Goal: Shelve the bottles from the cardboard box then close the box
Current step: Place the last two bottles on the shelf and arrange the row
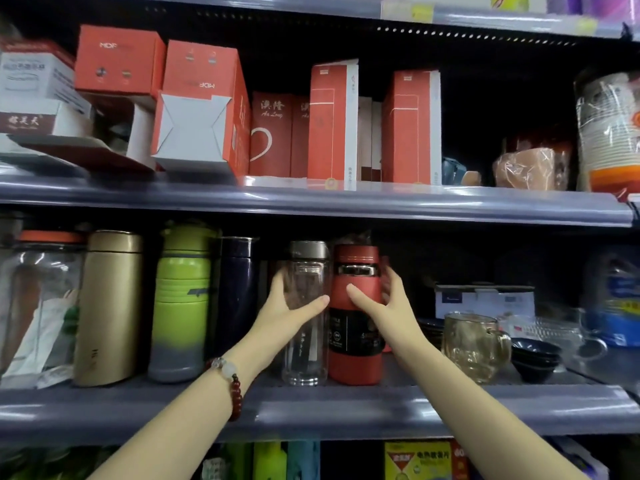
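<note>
A clear glass bottle (306, 351) with a grey lid stands upright on the middle shelf (346, 407). My left hand (289, 306) wraps around its left side, thumb across the front. Right beside it stands a red bottle (355, 362) with a black label band. My right hand (379, 303) cups the red bottle, thumb on its front and fingers behind its right side. The two bottles touch or nearly touch. The cardboard box is not in view.
Left on the same shelf stand a navy bottle (239, 292), a green bottle (181, 299), a gold flask (110, 306) and a clear jar (38, 306). To the right sit a glass mug (474, 344), dark bowls (535, 362) and glassware. Red cartons (332, 123) fill the shelf above.
</note>
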A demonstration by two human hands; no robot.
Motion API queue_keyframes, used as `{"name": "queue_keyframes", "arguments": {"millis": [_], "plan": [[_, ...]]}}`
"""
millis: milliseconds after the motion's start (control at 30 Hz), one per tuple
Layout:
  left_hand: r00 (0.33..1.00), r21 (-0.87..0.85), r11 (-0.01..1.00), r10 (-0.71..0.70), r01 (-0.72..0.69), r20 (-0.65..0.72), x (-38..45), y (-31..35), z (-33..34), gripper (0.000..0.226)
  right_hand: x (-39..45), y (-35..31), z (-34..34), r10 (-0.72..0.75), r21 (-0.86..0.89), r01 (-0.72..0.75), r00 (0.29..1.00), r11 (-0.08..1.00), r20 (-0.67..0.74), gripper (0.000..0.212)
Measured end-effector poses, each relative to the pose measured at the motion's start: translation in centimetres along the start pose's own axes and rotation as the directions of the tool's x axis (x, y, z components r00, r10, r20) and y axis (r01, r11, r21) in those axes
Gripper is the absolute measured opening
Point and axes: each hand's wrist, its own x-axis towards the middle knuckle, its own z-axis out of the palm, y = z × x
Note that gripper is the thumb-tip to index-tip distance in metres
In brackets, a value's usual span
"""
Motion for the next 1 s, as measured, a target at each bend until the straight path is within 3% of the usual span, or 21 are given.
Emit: {"name": "queue_keyframes", "arguments": {"millis": [100, 200, 267, 367, 467, 567, 667, 767, 833, 1000], "plan": [[0.995, 0.151, 0.987, -0.051, 0.062, -0.08, -2.2, -1.3, 0.0, 0.119, -1.4, 2.0, -1.8, 0.05, -0.105, -0.054, 0.998, 0.993, -0.045, 0.108], [0.992, 0.203, 0.976, -0.064, 0.085, -0.11, -3.0, -1.4, 0.4, 0.108, -1.5, 3.1, -2.4, 0.167, -0.225, -0.149, 0.984, 0.963, 0.065, 0.092], [0.989, 0.232, 0.969, -0.057, 0.088, -0.138, -2.9, -1.3, 0.9, 0.101, -0.7, 4.1, -2.1, 0.222, -0.232, -0.181, 0.961, 0.956, 0.167, 0.098], [0.985, 0.21, 0.971, -0.085, 0.116, -0.151, -2.1, -1.3, 0.8, 0.1, -0.6, 4.1, -1.5, 0.218, -0.228, -0.174, 0.958, 0.958, 0.185, 0.09], [0.984, 0.103, 0.979, -0.172, 0.177, -0.054, -1.3, -2.1, 0.1, 0.103, -1.6, 3.3, -1.4, 0.163, -0.28, -0.128, 0.981, 0.951, 0.104, 0.073], [0.971, -0.025, 0.972, -0.234, 0.235, 0.037, -0.7, -2.7, -0.1, 0.1, -1.8, 3.0, -1.2, 0.124, -0.305, -0.101, 0.991, 0.947, 0.057, 0.073], [0.97, 0.039, 0.973, -0.229, 0.226, 0.081, -0.8, -2.7, 0.4, 0.105, -1.4, 3.4, -1.2, 0.16, -0.304, -0.129, 0.984, 0.944, 0.08, 0.083], [0.988, 0.217, 0.964, -0.156, 0.157, -0.022, -1.3, -2.2, 1.0, 0.116, -1.2, 3.4, -1.3, 0.176, -0.299, -0.142, 0.98, 0.943, 0.089, 0.094], [0.99, 0.232, 0.962, -0.141, 0.144, -0.029, -1.6, -1.7, 0.8, 0.113, -1.1, 3.5, -1.4, 0.185, -0.283, -0.151, 0.978, 0.947, 0.1, 0.096], [0.949, 0.101, 0.969, -0.242, 0.226, 0.2, -1.7, -1.6, -1.6, 0.111, -1.0, 3.0, -2.9, 0.226, -0.164, -0.188, 0.94, 0.968, 0.257, 0.071]]}}
